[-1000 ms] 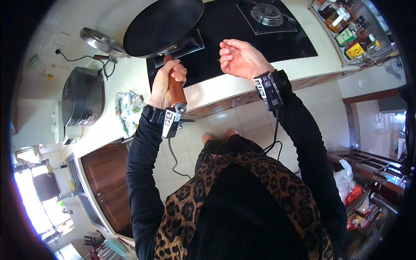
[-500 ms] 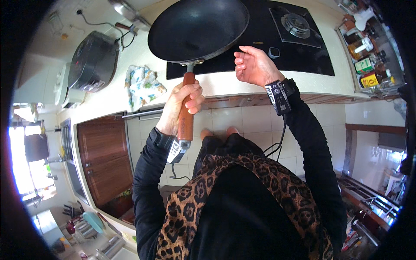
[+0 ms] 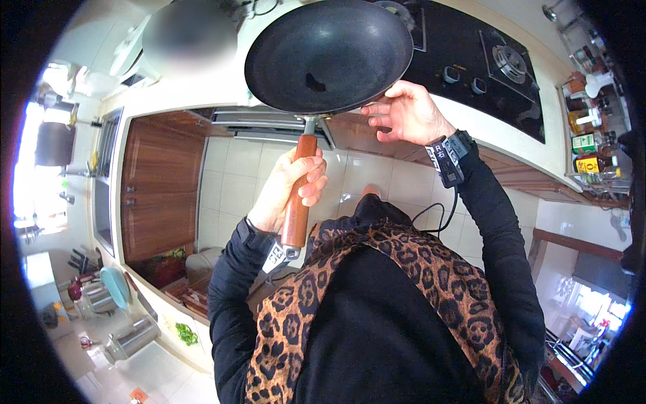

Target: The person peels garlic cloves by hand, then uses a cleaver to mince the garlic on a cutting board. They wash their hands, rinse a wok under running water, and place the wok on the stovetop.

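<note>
A black wok [image 3: 330, 47] with a brown wooden handle [image 3: 294, 219] is held up in front of me, its inside facing up. My left hand [image 3: 293, 182] is closed around that handle, the metal end of which shows below the fist. At the wok's lower right rim is my right hand [image 3: 410, 114], its fingers apart and slightly curled. The fingertips are at or very close to the rim; whether they touch it I cannot tell. Low in the wok is a small darker patch, perhaps wet or a reflection.
A black gas hob [image 3: 464, 60] with a burner [image 3: 508, 62] lies behind and to the right. Bottles and packets fill a rack [image 3: 585, 165] at far right. On the left stand wooden cabinets [image 3: 161, 182] and a counter with green leaves [image 3: 186, 334] and a teal board [image 3: 114, 287].
The wok has swung away from over the hob, toward the counter's front edge and nearer to me, as my view turned left. My right hand has come up to its rim.
</note>
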`<state>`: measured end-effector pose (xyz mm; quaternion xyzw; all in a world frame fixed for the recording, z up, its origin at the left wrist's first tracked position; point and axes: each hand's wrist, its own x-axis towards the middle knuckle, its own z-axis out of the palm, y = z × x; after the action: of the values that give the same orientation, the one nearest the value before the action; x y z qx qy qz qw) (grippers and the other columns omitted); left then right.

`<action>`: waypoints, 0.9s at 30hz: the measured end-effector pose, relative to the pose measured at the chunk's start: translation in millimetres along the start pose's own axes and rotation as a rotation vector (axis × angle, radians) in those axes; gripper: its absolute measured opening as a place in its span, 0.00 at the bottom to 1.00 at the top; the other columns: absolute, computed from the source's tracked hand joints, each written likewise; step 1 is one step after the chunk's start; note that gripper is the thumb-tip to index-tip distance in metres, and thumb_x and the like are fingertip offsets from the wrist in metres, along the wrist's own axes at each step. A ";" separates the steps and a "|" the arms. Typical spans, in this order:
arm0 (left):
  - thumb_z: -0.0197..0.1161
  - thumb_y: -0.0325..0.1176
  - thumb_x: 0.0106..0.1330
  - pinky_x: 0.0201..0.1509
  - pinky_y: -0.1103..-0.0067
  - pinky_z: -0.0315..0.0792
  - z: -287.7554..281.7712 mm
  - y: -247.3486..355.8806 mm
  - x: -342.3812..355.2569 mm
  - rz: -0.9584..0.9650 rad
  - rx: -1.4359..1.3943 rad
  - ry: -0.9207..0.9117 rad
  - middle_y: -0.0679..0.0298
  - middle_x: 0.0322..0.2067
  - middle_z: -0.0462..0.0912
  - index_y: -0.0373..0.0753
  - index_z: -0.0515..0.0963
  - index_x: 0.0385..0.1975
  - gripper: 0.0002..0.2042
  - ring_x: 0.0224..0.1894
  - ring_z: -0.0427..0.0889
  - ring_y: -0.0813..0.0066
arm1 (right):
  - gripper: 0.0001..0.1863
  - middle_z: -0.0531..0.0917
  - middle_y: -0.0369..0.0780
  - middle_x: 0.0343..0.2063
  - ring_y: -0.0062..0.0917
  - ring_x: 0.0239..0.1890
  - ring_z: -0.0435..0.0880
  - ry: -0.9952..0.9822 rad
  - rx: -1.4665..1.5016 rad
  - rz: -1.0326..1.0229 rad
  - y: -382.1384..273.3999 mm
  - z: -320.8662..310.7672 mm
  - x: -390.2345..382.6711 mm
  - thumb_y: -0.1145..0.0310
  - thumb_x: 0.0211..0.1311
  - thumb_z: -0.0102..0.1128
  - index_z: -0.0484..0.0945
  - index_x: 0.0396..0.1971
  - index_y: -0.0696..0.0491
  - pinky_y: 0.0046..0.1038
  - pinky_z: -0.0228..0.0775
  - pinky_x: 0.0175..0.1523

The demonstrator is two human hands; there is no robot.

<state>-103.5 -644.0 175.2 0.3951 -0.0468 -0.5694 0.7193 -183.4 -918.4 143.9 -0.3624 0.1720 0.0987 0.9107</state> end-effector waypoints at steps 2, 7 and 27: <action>0.56 0.28 0.68 0.15 0.88 0.62 -15.1 -0.2 -29.3 0.009 -0.018 0.025 0.68 0.22 0.67 0.37 0.66 0.39 0.07 0.16 0.64 0.86 | 0.25 0.83 0.42 0.40 0.23 0.34 0.80 0.021 -0.063 0.118 11.7 24.0 13.8 0.49 0.61 0.54 0.76 0.46 0.55 0.30 0.76 0.37; 0.56 0.27 0.67 0.16 0.87 0.63 -55.6 -5.6 -103.1 0.077 -0.067 0.107 0.67 0.23 0.67 0.36 0.65 0.39 0.07 0.16 0.64 0.86 | 0.18 0.84 0.45 0.31 0.24 0.29 0.80 0.085 -0.150 0.179 70.8 80.9 55.7 0.56 0.61 0.58 0.77 0.38 0.58 0.25 0.73 0.34; 0.49 0.54 0.72 0.48 0.71 0.78 -204.2 10.9 -286.2 0.266 -0.163 0.291 0.56 0.40 0.81 0.28 0.71 0.52 0.29 0.40 0.82 0.72 | 0.14 0.82 0.50 0.30 0.29 0.28 0.79 -0.368 -0.276 0.727 205.2 256.0 204.0 0.64 0.56 0.54 0.79 0.33 0.60 0.27 0.72 0.38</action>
<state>-88.7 -293.3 151.9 0.4042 0.0521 -0.4082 0.8169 4.0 -582.2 110.5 -0.3731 0.1082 0.4983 0.7751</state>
